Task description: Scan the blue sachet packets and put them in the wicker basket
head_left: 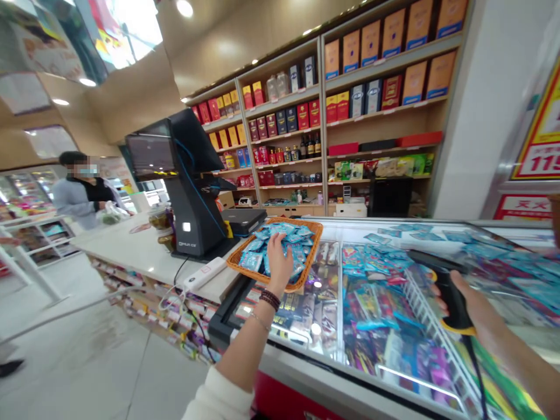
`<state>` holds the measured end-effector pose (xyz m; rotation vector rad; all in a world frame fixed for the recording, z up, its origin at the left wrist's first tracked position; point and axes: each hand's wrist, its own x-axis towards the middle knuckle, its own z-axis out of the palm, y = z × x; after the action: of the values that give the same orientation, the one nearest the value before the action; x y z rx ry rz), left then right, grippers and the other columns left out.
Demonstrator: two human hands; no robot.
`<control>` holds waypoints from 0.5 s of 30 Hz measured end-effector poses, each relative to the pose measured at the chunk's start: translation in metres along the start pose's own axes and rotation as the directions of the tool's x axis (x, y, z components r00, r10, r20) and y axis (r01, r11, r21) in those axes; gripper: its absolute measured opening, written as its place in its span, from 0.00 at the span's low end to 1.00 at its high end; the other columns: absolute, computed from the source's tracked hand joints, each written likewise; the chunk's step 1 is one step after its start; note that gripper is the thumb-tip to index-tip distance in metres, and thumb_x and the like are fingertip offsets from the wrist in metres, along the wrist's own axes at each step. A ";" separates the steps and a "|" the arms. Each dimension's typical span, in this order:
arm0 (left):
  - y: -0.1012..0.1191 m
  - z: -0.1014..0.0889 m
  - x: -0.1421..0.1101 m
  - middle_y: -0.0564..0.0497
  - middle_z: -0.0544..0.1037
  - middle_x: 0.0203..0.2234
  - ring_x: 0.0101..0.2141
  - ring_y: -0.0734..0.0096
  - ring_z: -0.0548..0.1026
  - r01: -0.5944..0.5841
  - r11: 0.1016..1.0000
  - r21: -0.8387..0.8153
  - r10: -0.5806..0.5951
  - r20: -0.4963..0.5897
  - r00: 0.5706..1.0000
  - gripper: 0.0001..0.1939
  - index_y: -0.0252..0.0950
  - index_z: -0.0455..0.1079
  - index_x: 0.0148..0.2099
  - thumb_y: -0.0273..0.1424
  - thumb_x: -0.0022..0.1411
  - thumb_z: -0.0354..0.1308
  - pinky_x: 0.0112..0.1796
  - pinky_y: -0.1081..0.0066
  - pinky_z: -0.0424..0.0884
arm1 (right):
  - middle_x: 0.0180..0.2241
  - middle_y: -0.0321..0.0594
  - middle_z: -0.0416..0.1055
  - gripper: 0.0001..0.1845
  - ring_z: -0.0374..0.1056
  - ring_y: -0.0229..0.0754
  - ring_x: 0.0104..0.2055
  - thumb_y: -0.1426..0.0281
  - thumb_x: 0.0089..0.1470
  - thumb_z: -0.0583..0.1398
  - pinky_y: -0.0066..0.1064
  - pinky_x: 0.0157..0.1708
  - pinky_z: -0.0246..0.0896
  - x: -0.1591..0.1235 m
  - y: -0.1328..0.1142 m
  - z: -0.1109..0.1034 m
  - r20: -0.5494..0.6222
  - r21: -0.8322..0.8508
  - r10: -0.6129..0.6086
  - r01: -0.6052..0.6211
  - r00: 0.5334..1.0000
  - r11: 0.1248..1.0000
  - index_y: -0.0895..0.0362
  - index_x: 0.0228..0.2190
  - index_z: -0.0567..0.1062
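My left hand (pixel 279 262) reaches into a wicker basket (pixel 315 240) and rests on a heap of small blue foil packets (pixel 258 251), its fingers apart and no single packet clearly held. My right hand (pixel 470 303) grips the handle of a black and yellow corded barcode scanner (pixel 444 280) above the glass top of a display freezer (pixel 385 291). The scanner's nose points left, toward the basket, and its cord hangs down past my wrist. Many colourful packets lie under the glass.
A black POS terminal (pixel 192 175) stands on a white counter (pixel 131 245) left of the basket. Behind it, a person (pixel 83 195) handles a plastic bag. Wooden shelves (pixel 326 116) of boxed and bottled goods fill the back wall.
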<state>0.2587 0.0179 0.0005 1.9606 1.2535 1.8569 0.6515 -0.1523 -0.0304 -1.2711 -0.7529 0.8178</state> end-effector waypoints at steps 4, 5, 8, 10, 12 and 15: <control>0.027 0.065 -0.020 0.40 0.76 0.58 0.64 0.51 0.72 -0.098 0.991 -0.094 0.114 0.189 0.975 0.22 0.41 0.74 0.56 0.20 0.62 0.58 0.69 0.47 0.64 | 0.25 0.41 0.70 0.27 0.61 0.39 0.19 0.42 0.52 0.69 0.33 0.15 0.56 0.003 -0.008 -0.021 -0.059 0.135 0.040 -0.032 0.997 0.990 0.51 0.26 0.71; 0.034 0.085 -0.026 0.41 0.77 0.57 0.62 0.51 0.73 -0.109 0.986 -0.123 0.136 0.240 0.961 0.22 0.41 0.75 0.56 0.19 0.62 0.58 0.68 0.47 0.65 | 0.26 0.41 0.71 0.26 0.62 0.39 0.20 0.43 0.54 0.68 0.32 0.15 0.57 0.005 -0.009 -0.025 -0.063 0.135 0.019 -0.011 0.998 0.991 0.51 0.28 0.72; 0.056 0.147 -0.044 0.41 0.78 0.55 0.60 0.51 0.75 -0.097 0.973 -0.209 0.171 0.374 0.912 0.21 0.41 0.75 0.55 0.20 0.62 0.60 0.66 0.48 0.68 | 0.25 0.37 0.71 0.26 0.63 0.39 0.19 0.41 0.55 0.67 0.31 0.15 0.59 0.012 -0.006 -0.035 -0.108 0.132 -0.044 0.058 0.993 0.990 0.51 0.32 0.74; 0.070 0.189 -0.051 0.41 0.79 0.54 0.59 0.50 0.77 -0.059 0.965 -0.254 0.169 0.437 0.884 0.19 0.41 0.76 0.53 0.20 0.61 0.62 0.65 0.48 0.70 | 0.24 0.35 0.71 0.28 0.63 0.39 0.18 0.40 0.53 0.67 0.30 0.14 0.59 0.016 -0.001 -0.038 -0.119 0.144 -0.046 0.063 0.992 0.988 0.51 0.33 0.75; 0.080 0.228 -0.052 0.38 0.80 0.53 0.59 0.47 0.77 -0.007 0.963 -0.268 0.139 0.478 0.867 0.18 0.39 0.77 0.53 0.21 0.61 0.64 0.65 0.47 0.69 | 0.23 0.34 0.72 0.29 0.64 0.39 0.18 0.38 0.52 0.68 0.30 0.14 0.61 0.020 0.004 -0.040 -0.115 0.160 -0.015 0.033 0.993 0.987 0.51 0.34 0.76; 0.089 0.276 -0.049 0.34 0.79 0.56 0.63 0.43 0.75 0.060 0.972 -0.228 0.062 0.496 0.866 0.18 0.37 0.78 0.54 0.25 0.61 0.66 0.67 0.44 0.67 | 0.24 0.35 0.73 0.30 0.65 0.39 0.19 0.38 0.52 0.69 0.30 0.15 0.62 0.022 0.012 -0.038 -0.117 0.175 0.014 0.006 0.993 0.985 0.52 0.34 0.77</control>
<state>0.5486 0.0437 -0.0394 2.1088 0.8295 1.2862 0.6941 -0.1513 -0.0467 -1.1524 -0.5710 0.7875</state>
